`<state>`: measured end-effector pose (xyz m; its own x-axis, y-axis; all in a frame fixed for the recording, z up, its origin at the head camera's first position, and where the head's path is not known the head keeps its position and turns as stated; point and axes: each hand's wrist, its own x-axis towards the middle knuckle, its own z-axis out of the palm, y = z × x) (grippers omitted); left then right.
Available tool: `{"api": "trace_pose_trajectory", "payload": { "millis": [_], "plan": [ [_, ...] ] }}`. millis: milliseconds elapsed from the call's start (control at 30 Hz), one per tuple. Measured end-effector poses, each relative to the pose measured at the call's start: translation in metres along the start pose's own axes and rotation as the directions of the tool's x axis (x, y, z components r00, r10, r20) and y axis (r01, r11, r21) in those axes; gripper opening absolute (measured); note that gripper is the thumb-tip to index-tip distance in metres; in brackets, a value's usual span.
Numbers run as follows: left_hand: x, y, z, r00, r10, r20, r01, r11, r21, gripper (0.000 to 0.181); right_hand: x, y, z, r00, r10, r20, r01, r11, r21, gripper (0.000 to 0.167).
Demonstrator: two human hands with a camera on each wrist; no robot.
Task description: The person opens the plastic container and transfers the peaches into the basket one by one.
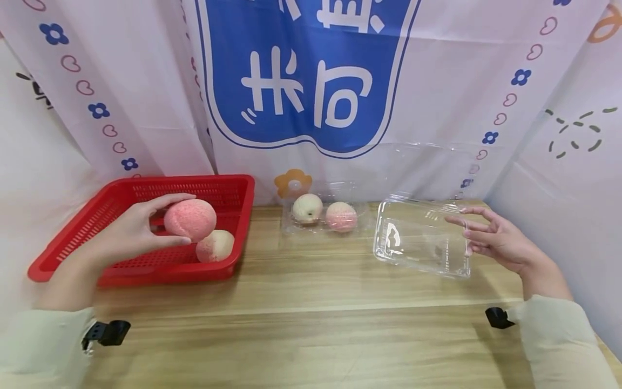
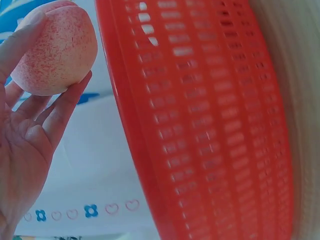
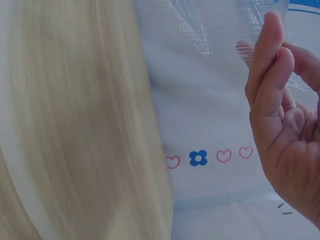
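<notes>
My left hand (image 1: 131,229) grips a pink peach (image 1: 190,220) between thumb and fingers, above the red basket (image 1: 170,275); the left wrist view has the same peach (image 2: 57,50) in the hand (image 2: 25,135), beside the basket's slotted wall (image 2: 200,125). A paler peach (image 1: 216,246) lies in the basket's right part. On the right, my right hand (image 1: 505,240) holds the right edge of an open clear plastic box (image 1: 418,237), its fingers at the rim. In the right wrist view this hand (image 3: 285,115) has bent fingers around part of the clear plastic (image 3: 215,25).
Another clear box (image 1: 318,229) stands at the table's back middle, holding a cream peach (image 1: 308,208) and a pinkish one (image 1: 342,217). A printed cloth (image 1: 301,135) hangs behind the wooden table (image 1: 311,335), with pale walls at both sides.
</notes>
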<state>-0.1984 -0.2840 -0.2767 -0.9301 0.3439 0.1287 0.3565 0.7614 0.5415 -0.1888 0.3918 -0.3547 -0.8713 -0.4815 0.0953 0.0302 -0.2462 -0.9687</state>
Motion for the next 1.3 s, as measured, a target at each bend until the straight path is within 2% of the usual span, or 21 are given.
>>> {"api": "trace_pose_trajectory", "payload": {
  "millis": [133, 200, 467, 767, 867, 1000, 1100, 1300],
  "plan": [
    [-0.003, -0.013, -0.004, 0.999, -0.032, -0.018, 0.033, 0.999, 0.015, 0.083, -0.008, 0.002, -0.009, 1.000, -0.014, 0.011, 0.013, 1.000, 0.020, 0.044],
    [-0.004, -0.020, -0.006, 0.999, -0.029, -0.028, 0.030, 0.999, 0.027, 0.082, -0.012, 0.003, -0.013, 1.000, -0.017, 0.014, 0.016, 1.000, 0.021, 0.044],
    [-0.011, -0.043, -0.007, 0.999, -0.033, -0.028, 0.034, 0.999, 0.034, 0.085, -0.032, 0.005, -0.026, 0.999, 0.009, -0.036, -0.009, 1.000, 0.019, 0.045],
    [-0.014, -0.061, -0.006, 0.995, -0.098, 0.012, 0.097, 0.994, 0.041, 0.090, -0.047, 0.009, -0.036, 0.992, 0.051, -0.116, -0.050, 0.999, 0.018, 0.042],
    [-0.013, -0.068, -0.007, 0.995, -0.099, 0.021, 0.098, 0.994, 0.041, 0.090, -0.050, 0.010, -0.038, 0.990, 0.063, -0.129, -0.063, 0.998, 0.006, 0.042],
    [-0.012, -0.076, -0.006, 0.990, -0.130, 0.060, 0.128, 0.991, 0.032, 0.088, -0.053, 0.012, -0.041, 0.989, 0.076, -0.124, -0.075, 0.997, 0.006, 0.042],
    [-0.013, -0.081, -0.003, 0.980, -0.170, 0.101, 0.167, 0.985, 0.034, 0.087, -0.055, 0.013, -0.043, 0.992, 0.079, -0.103, -0.077, 0.997, 0.021, 0.041],
    [-0.012, -0.088, 0.002, 0.971, -0.191, 0.142, 0.186, 0.981, 0.046, 0.086, -0.057, 0.015, -0.047, 0.991, 0.100, -0.084, -0.096, 0.994, 0.045, 0.042]
  ]
}}
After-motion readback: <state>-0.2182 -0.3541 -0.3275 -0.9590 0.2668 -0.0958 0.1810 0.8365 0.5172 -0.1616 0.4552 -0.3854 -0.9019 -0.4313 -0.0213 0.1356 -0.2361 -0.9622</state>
